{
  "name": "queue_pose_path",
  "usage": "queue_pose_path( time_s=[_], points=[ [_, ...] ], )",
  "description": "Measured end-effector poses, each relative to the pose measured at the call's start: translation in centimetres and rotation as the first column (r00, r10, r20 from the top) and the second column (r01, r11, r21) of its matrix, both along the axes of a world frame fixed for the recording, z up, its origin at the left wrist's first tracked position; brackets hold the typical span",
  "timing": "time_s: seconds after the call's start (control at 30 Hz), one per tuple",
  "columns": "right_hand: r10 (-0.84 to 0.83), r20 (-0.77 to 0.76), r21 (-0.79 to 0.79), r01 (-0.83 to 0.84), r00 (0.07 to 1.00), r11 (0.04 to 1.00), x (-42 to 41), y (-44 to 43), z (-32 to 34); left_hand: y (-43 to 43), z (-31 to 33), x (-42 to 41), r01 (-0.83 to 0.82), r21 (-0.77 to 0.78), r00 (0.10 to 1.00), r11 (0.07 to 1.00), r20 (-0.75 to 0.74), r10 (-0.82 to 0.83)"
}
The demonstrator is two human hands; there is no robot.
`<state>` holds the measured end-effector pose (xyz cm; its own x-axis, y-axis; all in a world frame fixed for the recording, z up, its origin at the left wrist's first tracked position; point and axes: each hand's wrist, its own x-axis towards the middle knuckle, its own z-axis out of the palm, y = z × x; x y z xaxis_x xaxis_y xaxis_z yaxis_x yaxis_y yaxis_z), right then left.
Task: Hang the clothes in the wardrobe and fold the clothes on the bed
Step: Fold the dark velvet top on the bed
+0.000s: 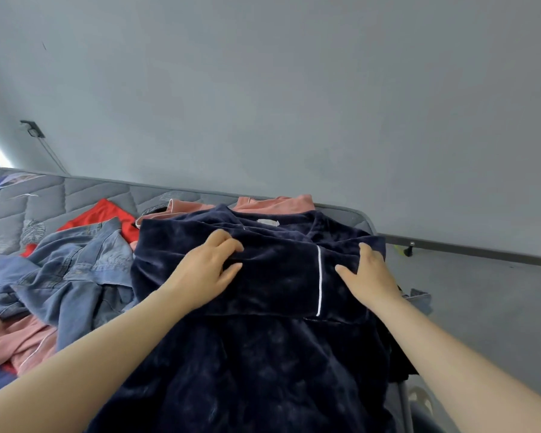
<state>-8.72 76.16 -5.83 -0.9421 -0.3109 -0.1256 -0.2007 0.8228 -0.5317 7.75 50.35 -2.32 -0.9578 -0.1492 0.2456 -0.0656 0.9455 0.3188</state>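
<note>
1. The navy velvet top (263, 354) lies spread on the grey quilted mattress (28, 198), close to its right edge, collar away from me. One sleeve with white piping (318, 279) is folded across the chest.
2. The left hand (211, 265) sits on that folded sleeve. Its fingers are curled and the thumb is set apart below them, with a ridge of cloth pinched between.
3. The right hand (369, 270) rests on the top's right side, thumb spread wide toward the piping. The fingers lie together and bend over the side fold. Their tips are hidden, so I cannot tell whether they hook under the edge or only press.
4. I judge this cloth soft, limp and fairly heavy for a top. The pile should grip against itself, so folds ought to stay, but it will sag and bunch if I lift it from one point.
5. I would take hold at the shoulder seams or the side folds, both hands level, and smooth with flat palms rather than drag.
6. A pink garment (275, 203) peeks out behind the collar, seemingly underneath. I would mind not to pull it along.
7. To the left lie a denim jacket (75, 267), a red garment (103, 214) and another pink piece (16, 339), all unfolded.
</note>
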Motion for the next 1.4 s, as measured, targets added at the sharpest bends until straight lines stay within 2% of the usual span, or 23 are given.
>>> queue_pose_path(
  time_s=[0.07,0.17,0.27,0.3,0.37,0.47,0.5,0.53,0.57,0.63,0.67,0.73,0.8,0.9,0.93,0.97,1.03,1.1,1.17,1.23,1.3,1.37,1.4],
  points=[
    [-0.044,-0.054,0.023,0.045,0.998,0.999,0.1,0.6,-0.4,0.5,0.1,-2.9,-0.077,-0.049,0.992,0.996,0.094,0.082],
    [-0.048,0.070,0.090,0.042,0.996,0.995,-0.3,1.1,-0.6,0.3,0.7,-6.3,-0.164,-0.137,0.937,0.977,0.288,0.198],
    [0.023,0.175,0.124,-0.045,0.984,0.991,-1.2,1.6,-0.7,0.3,0.8,-8.2,-0.118,-0.202,0.903,0.972,0.385,0.190],
    [0.057,0.206,0.102,-0.079,0.977,0.992,-1.6,1.8,-0.9,0.4,0.7,-8.4,-0.124,-0.197,0.912,0.973,0.364,0.190],
    [0.093,0.206,-0.032,-0.088,0.974,0.996,-2.2,2.3,-1.3,0.5,0.6,-8.8,-0.182,-0.131,0.953,0.974,0.222,0.208],
    [-0.097,-0.052,-0.308,0.076,0.994,0.948,-2.7,2.9,-1.1,0.3,0.6,-9.5,-0.274,-0.035,0.962,0.961,0.015,0.274],
    [-0.145,-0.083,-0.375,0.104,0.986,0.921,-3.0,3.0,-0.9,0.3,0.6,-9.8,-0.291,-0.011,0.956,0.957,0.026,0.292],
    [-0.143,-0.044,-0.404,0.114,0.989,0.908,-3.3,3.0,-0.8,0.4,0.4,-10.0,-0.295,0.004,0.952,0.955,0.085,0.294],
    [-0.099,0.040,-0.398,0.107,0.994,0.911,-3.4,2.9,-0.9,0.7,0.1,-10.1,-0.285,0.004,0.944,0.958,0.174,0.280],
    [0.018,0.204,-0.285,0.042,0.979,0.958,-3.0,3.0,-1.4,1.8,-1.0,-9.8,-0.241,-0.042,0.920,0.970,0.309,0.242],
    [0.067,0.233,-0.217,-0.015,0.970,0.976,-2.6,3.1,-2.0,2.2,-1.6,-9.5,-0.209,-0.081,0.921,0.975,0.319,0.224],
    [0.143,0.191,-0.141,-0.117,0.971,0.983,-1.8,3.2,-3.0,2.8,-2.7,-8.5,-0.119,-0.157,0.937,0.980,0.308,0.163],
    [0.141,0.112,-0.214,-0.115,0.984,0.970,-1.2,3.2,-3.2,2.8,-3.7,-7.4,-0.009,-0.196,0.933,0.980,0.352,0.079],
    [-0.064,0.032,-0.448,0.072,0.997,0.891,-1.0,3.1,-2.1,2.6,-4.1,-6.2,0.113,-0.212,0.916,0.971,0.401,-0.019],
    [-0.122,0.000,-0.479,0.108,0.992,0.871,-0.7,3.0,-1.8,2.6,-4.0,-5.9,0.143,-0.209,0.913,0.967,0.404,-0.048],
    [-0.145,-0.054,-0.462,0.104,0.988,0.881,-0.3,3.1,-1.5,2.5,-3.9,-5.7,0.170,-0.206,0.910,0.964,0.408,-0.074],
    [-0.118,-0.126,-0.316,0.073,0.985,0.946,0.4,3.3,-1.7,2.3,-3.7,-5.4,0.202,-0.206,0.899,0.957,0.427,-0.098],
    [-0.058,-0.072,-0.051,0.054,0.996,0.997,1.0,3.5,-2.3,2.2,-3.6,-5.2,0.205,-0.208,0.891,0.956,0.445,-0.095],
    [-0.059,0.034,0.155,0.053,0.998,0.986,1.4,3.5,-1.9,2.4,-3.4,-5.3,0.189,-0.205,0.894,0.960,0.441,-0.082],
    [-0.079,-0.003,0.172,0.078,0.997,0.982,1.4,3.1,-1.3,2.5,-3.2,-5.5,0.142,-0.187,0.916,0.972,0.396,-0.058],
    [-0.003,-0.183,0.085,0.019,0.983,0.996,1.5,2.6,-1.0,2.5,-3.2,-5.8,0.102,-0.196,0.930,0.975,0.368,-0.024],
    [0.192,-0.331,0.047,-0.187,0.924,0.981,1.7,1.8,-1.1,2.5,-3.7,-6.0,0.046,-0.228,0.918,0.973,0.394,0.049],
    [0.303,-0.346,0.054,-0.304,0.888,0.951,1.8,1.3,-1.3,2.5,-4.0,-6.1,0.012,-0.238,0.898,0.971,0.429,0.094]
  ],
)
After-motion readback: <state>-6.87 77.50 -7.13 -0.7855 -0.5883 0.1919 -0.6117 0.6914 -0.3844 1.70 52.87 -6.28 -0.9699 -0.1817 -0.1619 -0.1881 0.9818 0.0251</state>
